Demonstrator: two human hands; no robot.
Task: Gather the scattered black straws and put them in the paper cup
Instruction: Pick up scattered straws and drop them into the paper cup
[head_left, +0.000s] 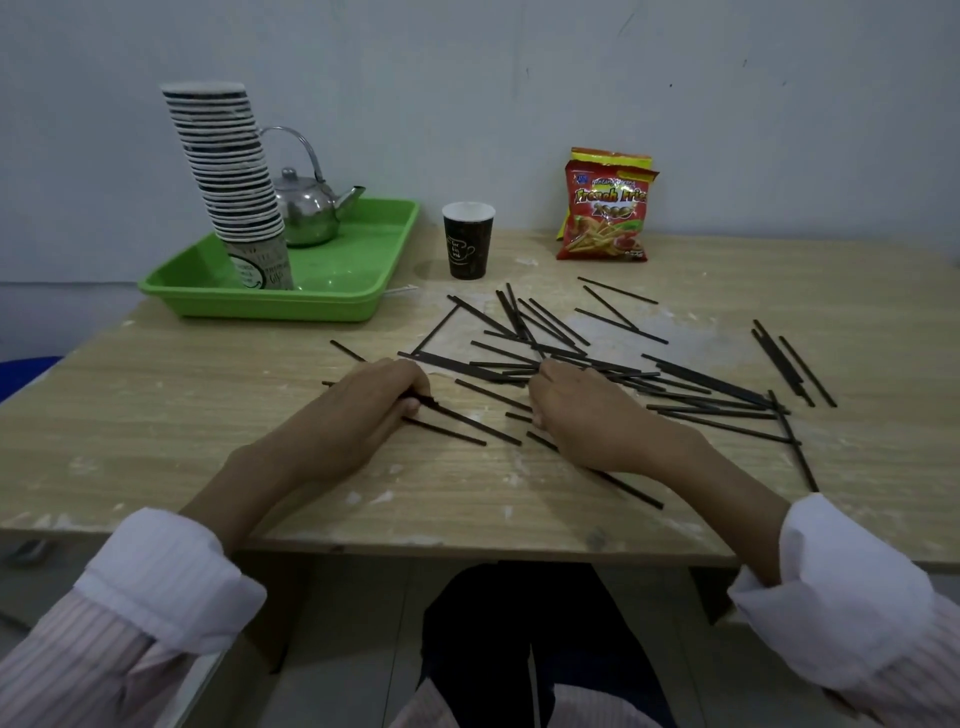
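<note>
Nearest to me, the person's two forearms came out of rolled white cuffs, the left cuff (171, 571) and the right cuff (841, 577), and reached over the near edge of the wooden counter (208, 415).

The left grip (363, 410) lay low on the counter with its fingers curled in. It pinched the ends of a few black straws (706, 379), which ran out from under its fingertips toward the right grip.

The right grip (576, 410) sat knuckles-up on the near side of the pile, with its fingers bent down over the straws. From where I stood the fingertips were hidden, so I could not tell whether it held any straw or only rested on them. One straw poked out from beneath its wrist, back toward the person.

Most of the straws lay loose and crossed over each other, just beyond the right grip and out to its right. A few stray ones lay farther off on that side. A couple more sat beyond the left grip.

Farther back, between the two grips and well beyond them, the dark paper cup (466, 241) stood upright, apart from the straws.

Beyond the left grip a green tray (358, 306) held a tall, leaning stack of cups (228, 166) and a steel kettle (311, 208). Beyond the right grip two snack bags (605, 218) leaned against the wall (519, 78).
</note>
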